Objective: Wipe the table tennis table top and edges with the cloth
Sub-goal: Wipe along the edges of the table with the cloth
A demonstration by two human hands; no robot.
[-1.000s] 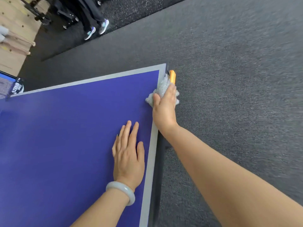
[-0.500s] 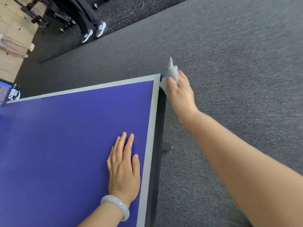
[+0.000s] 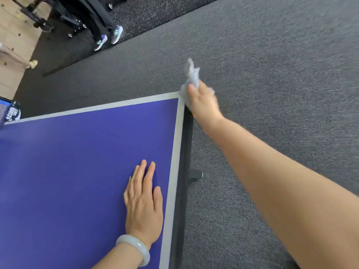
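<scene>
Right hand (image 3: 204, 105), arm extended toward 11 o'clock, grips the grey cloth (image 3: 191, 74) at the far corner of the blue table tennis table (image 3: 77, 162); the cloth's loose end points to 12 o'clock. Left hand (image 3: 143, 202) lies flat on the top near the right edge, fingers together, pointing to 12 o'clock, with a pale bangle (image 3: 136, 248) at the wrist.

Sports hall: table tennis table (image 3: 68, 171), rubber flooring (image 3: 147, 18)

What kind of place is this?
Probably a sports or rec room: a blue table tennis table with its net at the left, speckled rubber gym flooring beyond the grey carpet, and wheeled equipment frames on it.
</scene>
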